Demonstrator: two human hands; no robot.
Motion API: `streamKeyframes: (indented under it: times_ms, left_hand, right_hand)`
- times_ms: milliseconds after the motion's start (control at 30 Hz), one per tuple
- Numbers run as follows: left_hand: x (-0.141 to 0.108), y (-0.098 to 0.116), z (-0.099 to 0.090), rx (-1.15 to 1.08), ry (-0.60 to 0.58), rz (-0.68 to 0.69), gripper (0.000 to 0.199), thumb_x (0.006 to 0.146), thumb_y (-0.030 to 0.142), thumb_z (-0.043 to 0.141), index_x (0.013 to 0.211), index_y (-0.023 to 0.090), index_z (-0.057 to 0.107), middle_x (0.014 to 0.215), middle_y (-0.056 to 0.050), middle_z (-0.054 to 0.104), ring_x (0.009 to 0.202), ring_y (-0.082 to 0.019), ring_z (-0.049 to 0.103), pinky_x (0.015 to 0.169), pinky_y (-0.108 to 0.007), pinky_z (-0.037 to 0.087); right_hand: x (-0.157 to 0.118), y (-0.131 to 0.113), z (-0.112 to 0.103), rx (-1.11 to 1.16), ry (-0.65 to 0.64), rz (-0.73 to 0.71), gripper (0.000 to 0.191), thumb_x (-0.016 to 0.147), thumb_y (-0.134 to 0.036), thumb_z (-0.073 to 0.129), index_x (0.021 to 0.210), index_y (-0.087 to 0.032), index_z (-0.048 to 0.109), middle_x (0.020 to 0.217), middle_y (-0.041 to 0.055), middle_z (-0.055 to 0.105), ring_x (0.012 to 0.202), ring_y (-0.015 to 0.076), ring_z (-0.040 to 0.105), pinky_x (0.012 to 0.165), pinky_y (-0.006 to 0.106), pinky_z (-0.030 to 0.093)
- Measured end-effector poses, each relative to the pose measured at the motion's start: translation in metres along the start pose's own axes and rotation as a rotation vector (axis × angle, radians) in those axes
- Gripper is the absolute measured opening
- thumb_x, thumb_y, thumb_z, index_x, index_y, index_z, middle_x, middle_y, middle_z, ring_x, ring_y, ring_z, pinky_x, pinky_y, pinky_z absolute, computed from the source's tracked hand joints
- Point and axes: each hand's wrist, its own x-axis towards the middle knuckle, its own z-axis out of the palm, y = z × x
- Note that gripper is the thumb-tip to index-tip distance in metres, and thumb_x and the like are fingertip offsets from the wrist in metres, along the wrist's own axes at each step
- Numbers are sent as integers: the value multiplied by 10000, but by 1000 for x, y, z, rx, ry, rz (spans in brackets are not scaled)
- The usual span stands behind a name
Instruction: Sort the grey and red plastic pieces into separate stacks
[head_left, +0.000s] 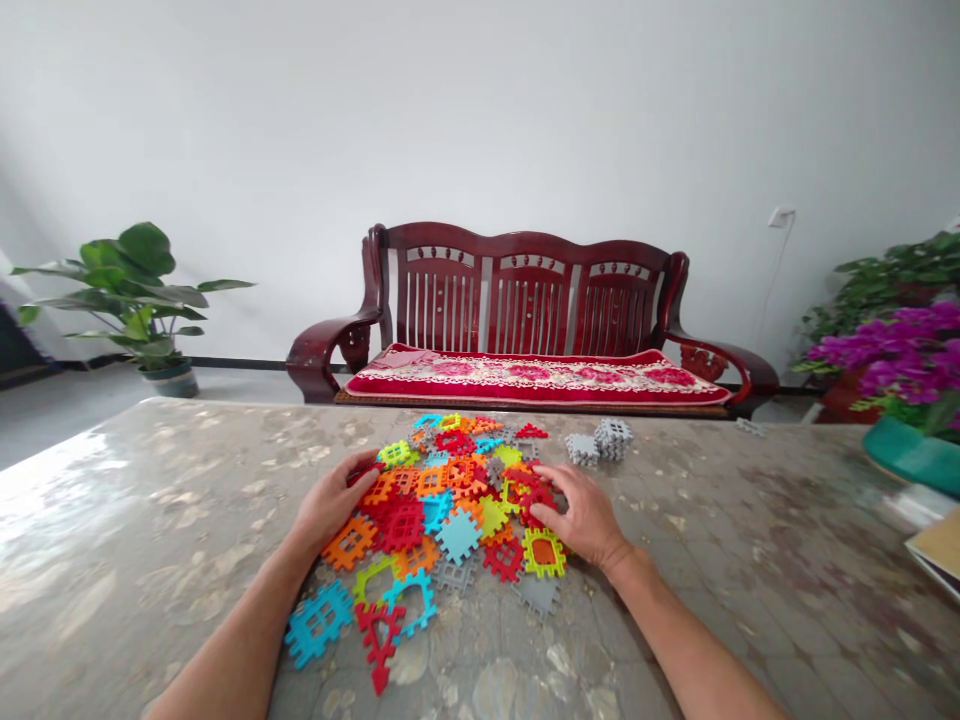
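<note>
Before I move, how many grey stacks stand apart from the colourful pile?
2, side by side beyond the right hand: a lower stack and, just right of it, a taller stack. How many pieces each holds, I can't tell.

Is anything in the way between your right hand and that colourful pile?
Nothing visible is: the right hand is right at the red pieces on the colourful pile's right side. The grey stack stands farther back, off to the right.

2 hands (334,505) (583,512), 2 gray piles (582,449) (613,438), 1 table (750,540), 1 bench (529,290), 1 outlet (781,217).
</note>
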Motion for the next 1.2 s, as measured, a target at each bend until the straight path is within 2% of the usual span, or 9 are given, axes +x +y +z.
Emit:
streamKeyframes:
  times_ms: [200, 433, 500, 633, 767, 900, 967, 1033, 1200]
  left_hand:
    - [0, 1, -1, 29, -27, -2, 569, 801, 576, 543, 1208, 190, 635, 1224, -75, 686, 1133, -269, 618, 1034, -379, 446]
    - [-1, 6, -2, 38, -32, -19, 562, 800, 586, 533, 1193, 201, 648, 1208, -68, 694, 1126, -274, 619, 1034, -390, 441]
    - [-1, 7, -2, 44, -32, -17, 556, 804, 578, 527, 1190, 197, 649, 1204, -71, 696, 1117, -274, 623, 1034, -395, 436]
    - [0, 6, -2, 54, -17, -27, 559, 789, 595, 536, 1166, 204, 667, 1187, -68, 704, 1108, -275, 630, 1018, -381, 448]
    - [1, 4, -2, 49, -19, -42, 574, 773, 619, 548, 1152, 207, 678, 1172, -69, 712, 1098, -277, 638, 993, -368, 470]
    - [0, 6, -2, 53, -22, -31, 565, 781, 620, 538, 1138, 206, 680, 1158, -67, 717, 1084, -275, 641, 1005, -378, 458]
    - [0, 9, -2, 51, -23, -32, 564, 771, 634, 536, 1106, 208, 693, 1126, -63, 728, 1052, -275, 653, 989, -380, 468]
    - [-1, 11, -2, 40, -24, -38, 573, 750, 657, 542, 1071, 212, 706, 1092, -60, 739, 1021, -277, 664, 962, -376, 487]
    - [0, 12, -3, 26, 2, -45, 587, 708, 682, 568, 1040, 223, 722, 1068, -56, 748, 1001, -278, 673, 956, -375, 493]
  right_hand:
    - [1, -4, 5, -12, 50, -44, 288, 768, -272, 701, 1055, -262, 691, 976, 47, 699, 938, 233, 610, 882, 390, 468]
    - [3, -17, 5, 348, 65, 11, 252, 802, -183, 591, 1015, -248, 709, 967, 38, 703, 927, 186, 640, 860, 319, 496]
    - [4, -19, 7, 441, 58, 75, 240, 793, -200, 591, 992, -238, 720, 968, 38, 711, 904, 185, 649, 838, 313, 504]
    - [8, -15, 10, 677, 3, 285, 248, 752, -276, 602, 955, -207, 727, 881, 35, 735, 751, 177, 661, 698, 300, 525]
    - [12, -2, -3, 837, -61, 407, 321, 670, -286, 627, 963, -188, 716, 852, 35, 742, 754, 177, 668, 697, 294, 526]
    - [12, 25, -28, 780, -17, 553, 351, 608, -274, 578, 923, -179, 702, 783, 31, 730, 662, 180, 651, 622, 296, 513]
    - [10, 44, -39, 688, -2, 631, 352, 589, -282, 550, 893, -186, 699, 744, 29, 723, 594, 182, 625, 560, 299, 494]
    - [5, 65, -46, 568, 25, 651, 355, 577, -284, 538, 873, -192, 709, 738, 35, 729, 607, 192, 625, 561, 301, 487]
    - [-11, 107, -52, 238, 256, 635, 443, 568, -270, 512, 947, -217, 736, 775, 4, 732, 665, 190, 623, 659, 316, 483]
